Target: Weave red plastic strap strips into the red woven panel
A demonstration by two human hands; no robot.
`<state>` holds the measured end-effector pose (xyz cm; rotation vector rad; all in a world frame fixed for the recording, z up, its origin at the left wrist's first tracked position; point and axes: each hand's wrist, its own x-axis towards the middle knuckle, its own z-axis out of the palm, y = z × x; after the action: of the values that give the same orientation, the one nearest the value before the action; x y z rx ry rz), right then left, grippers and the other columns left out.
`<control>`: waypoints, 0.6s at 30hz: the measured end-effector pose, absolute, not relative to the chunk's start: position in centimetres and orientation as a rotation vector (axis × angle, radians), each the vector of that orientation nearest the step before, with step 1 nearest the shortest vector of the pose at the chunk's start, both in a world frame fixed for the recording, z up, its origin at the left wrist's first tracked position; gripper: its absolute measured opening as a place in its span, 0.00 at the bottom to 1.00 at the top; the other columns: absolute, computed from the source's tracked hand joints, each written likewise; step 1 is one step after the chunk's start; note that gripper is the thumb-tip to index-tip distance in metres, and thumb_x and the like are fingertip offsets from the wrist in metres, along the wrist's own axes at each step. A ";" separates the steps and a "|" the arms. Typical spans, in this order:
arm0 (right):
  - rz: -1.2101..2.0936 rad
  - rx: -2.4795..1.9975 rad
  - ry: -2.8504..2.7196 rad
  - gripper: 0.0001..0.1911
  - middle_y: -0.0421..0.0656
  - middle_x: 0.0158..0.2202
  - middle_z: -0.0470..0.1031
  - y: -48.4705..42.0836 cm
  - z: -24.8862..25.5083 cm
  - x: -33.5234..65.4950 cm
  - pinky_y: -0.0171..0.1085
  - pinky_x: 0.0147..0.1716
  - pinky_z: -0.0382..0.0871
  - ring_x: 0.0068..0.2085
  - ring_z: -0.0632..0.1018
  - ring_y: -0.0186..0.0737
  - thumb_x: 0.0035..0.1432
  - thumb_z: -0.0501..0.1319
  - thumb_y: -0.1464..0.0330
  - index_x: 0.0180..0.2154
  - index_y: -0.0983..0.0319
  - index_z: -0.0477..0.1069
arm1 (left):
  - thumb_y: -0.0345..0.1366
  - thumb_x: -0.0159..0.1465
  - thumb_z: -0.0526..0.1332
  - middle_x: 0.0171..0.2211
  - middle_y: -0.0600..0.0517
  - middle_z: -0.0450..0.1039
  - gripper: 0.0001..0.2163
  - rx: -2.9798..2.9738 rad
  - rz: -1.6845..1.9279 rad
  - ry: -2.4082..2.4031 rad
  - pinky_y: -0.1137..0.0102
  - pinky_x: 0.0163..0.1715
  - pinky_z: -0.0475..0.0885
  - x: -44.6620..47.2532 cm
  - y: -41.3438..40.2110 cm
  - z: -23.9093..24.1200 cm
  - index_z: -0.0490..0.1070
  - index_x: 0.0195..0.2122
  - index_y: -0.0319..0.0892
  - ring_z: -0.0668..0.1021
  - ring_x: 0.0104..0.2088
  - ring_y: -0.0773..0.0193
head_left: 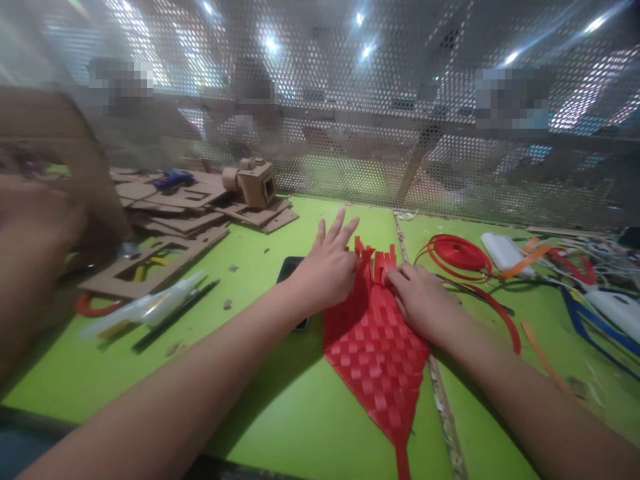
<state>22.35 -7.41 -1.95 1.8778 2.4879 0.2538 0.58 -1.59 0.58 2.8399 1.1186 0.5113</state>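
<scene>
A woven piece of red plastic strips [376, 353] lies on the green table, its checkered weave narrowing to a point and a single strip toward me. Loose strip ends stand up at its far edge. My left hand [330, 267] is at the upper left of the weave, thumb and forefinger closed at the strips while the other fingers stretch upward. On the upper right side, my right hand [420, 297] has its fingers curled onto the strip ends. The fingertips of both hands are partly hidden. A dark phone-like object [289, 268] lies partly behind my left hand.
Cardboard pieces [180, 200] and a cardboard model [257, 183] stand at left. Another person's arm [30, 247] is at the left edge. A red strip coil [457, 253], white glue-gun-like tools and cords lie right. A perforated screen [340, 133] borders the table's back.
</scene>
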 end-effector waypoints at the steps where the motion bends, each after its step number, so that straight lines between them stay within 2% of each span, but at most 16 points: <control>1: 0.258 1.878 2.478 0.15 0.53 0.49 0.75 -7.4 -1.9 22.3 0.45 0.44 0.65 0.47 0.73 0.53 0.67 0.53 0.75 0.50 0.62 0.72 | 0.30 0.61 0.60 0.76 0.41 0.41 0.04 2.874 0.492 1.110 0.38 0.70 0.34 0.7 -1.9 0.7 0.75 0.31 0.39 0.35 0.74 0.39; 4: 0.276 1.859 2.466 0.15 0.53 0.48 0.75 -7.6 -1.7 22.2 0.46 0.44 0.64 0.47 0.73 0.53 0.67 0.52 0.76 0.50 0.62 0.72 | 0.31 0.58 0.63 0.74 0.41 0.48 0.02 2.815 0.393 1.099 0.40 0.71 0.39 0.6 -2.4 0.8 0.76 0.30 0.39 0.41 0.74 0.38; 6: 0.297 1.831 2.472 0.15 0.52 0.47 0.75 -7.8 -1.5 22.1 0.47 0.44 0.64 0.47 0.74 0.53 0.66 0.52 0.77 0.50 0.61 0.72 | 0.32 0.57 0.64 0.74 0.42 0.48 0.03 2.700 0.315 1.117 0.39 0.70 0.42 0.2 -2.1 0.8 0.76 0.30 0.40 0.43 0.74 0.36; 10: 0.316 1.809 2.484 0.17 0.52 0.47 0.75 -7.9 -1.3 22.0 0.48 0.45 0.64 0.47 0.74 0.53 0.64 0.52 0.79 0.49 0.60 0.72 | 0.35 0.58 0.64 0.75 0.45 0.44 0.06 2.583 0.264 1.206 0.34 0.68 0.43 -1.0 -0.9 0.9 0.76 0.27 0.40 0.38 0.73 0.32; 12: 0.317 1.811 2.490 0.18 0.52 0.47 0.76 -7.9 -1.3 22.0 0.48 0.46 0.65 0.47 0.74 0.53 0.63 0.51 0.80 0.49 0.60 0.72 | 0.37 0.58 0.64 0.75 0.42 0.47 0.07 2.574 0.229 1.182 0.34 0.68 0.45 -1.6 -0.4 1.1 0.76 0.28 0.40 0.38 0.74 0.33; 15: 0.316 1.809 2.506 0.19 0.52 0.47 0.76 -7.9 -1.3 22.3 0.50 0.46 0.67 0.48 0.75 0.54 0.62 0.52 0.81 0.49 0.61 0.73 | 0.40 0.60 0.63 0.73 0.40 0.51 0.08 2.511 0.088 1.160 0.41 0.68 0.52 -2.0 0.0 1.3 0.77 0.30 0.41 0.42 0.74 0.39; 18: 0.384 1.794 2.650 0.17 0.55 0.52 0.75 -7.9 -1.3 22.1 0.53 0.49 0.68 0.51 0.74 0.56 0.63 0.56 0.79 0.50 0.64 0.75 | 0.41 0.61 0.63 0.73 0.38 0.53 0.09 2.474 -0.016 1.198 0.48 0.69 0.54 -2.0 0.2 1.0 0.76 0.30 0.41 0.45 0.74 0.42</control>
<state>22.14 -7.91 -1.31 1.7941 2.6504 0.3843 -1.96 0.18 1.01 2.4738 1.1980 -0.0165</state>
